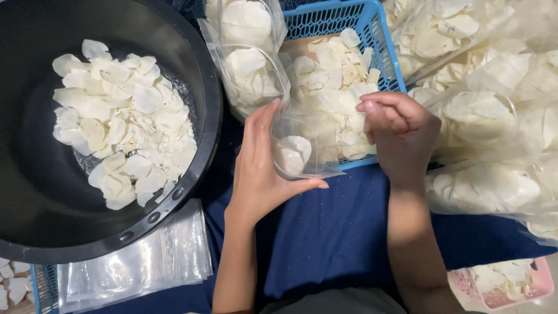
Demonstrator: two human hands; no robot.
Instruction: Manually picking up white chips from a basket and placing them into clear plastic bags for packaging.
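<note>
Head camera looks down on a small clear plastic bag [299,148] held open between the person's two hands, just above the near edge of a blue basket [381,43]. One pale, thin chip sits at the bottom of the bag. The left hand [261,166] cups the bag's left side, fingers nearly straight and together, thumb stretched under the bag's lower edge. The right hand [401,131] is curled at the bag's right side, its fingers bent inward; whether they pinch the bag's rim or a chip cannot be told.

The blue basket, of plastic mesh, holds a heap of the same white chips [334,81]. Against its left wall stand two filled clear bags [250,64], one behind the other, packed with chips. To the right lies a pile of more filled clear bags [488,110], overlapping, reaching to the frame's edge.

At the left a large black round basin [35,192] holds loose chips [122,122] and crumbs spread across its bottom. Just below its rim lies a flat stack of empty clear bags [139,264]. All rests on a dark blue cloth [337,232]. In the lower right corner a pink basket [537,285] holds a few more chips.
</note>
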